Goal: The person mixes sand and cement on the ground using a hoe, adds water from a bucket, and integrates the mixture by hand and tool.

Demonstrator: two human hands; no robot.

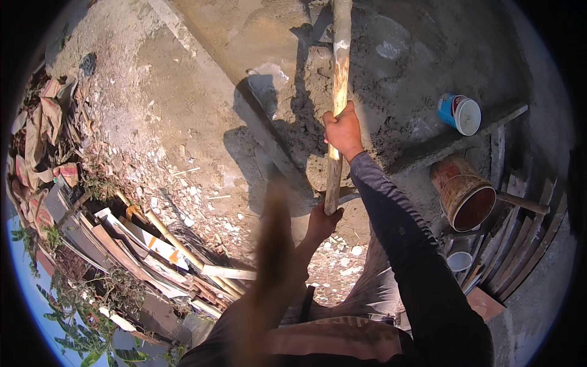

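A long pale wooden pole (340, 67), like a tool handle, runs from before my body up past the top edge; its far end is out of view. My right hand (344, 131) is wrapped round it partway along. Closer to me, my left hand (322, 221) grips its near end. Beneath and beyond the pole lies rough, wet grey mortar (373, 92), with the pole's and my shadow across the ground. A blurred brown strip (272, 257) hangs close to the camera and covers part of my left forearm.
At the right, a blue and white plastic tub (468, 116) lies near a board (452, 139). Nearer are a rusty bucket (449, 183), a small white container (459, 260) and stacked planks (520, 238). Left are a concrete strip (208, 64), wood scraps (153, 244) and torn sacks (52, 116).
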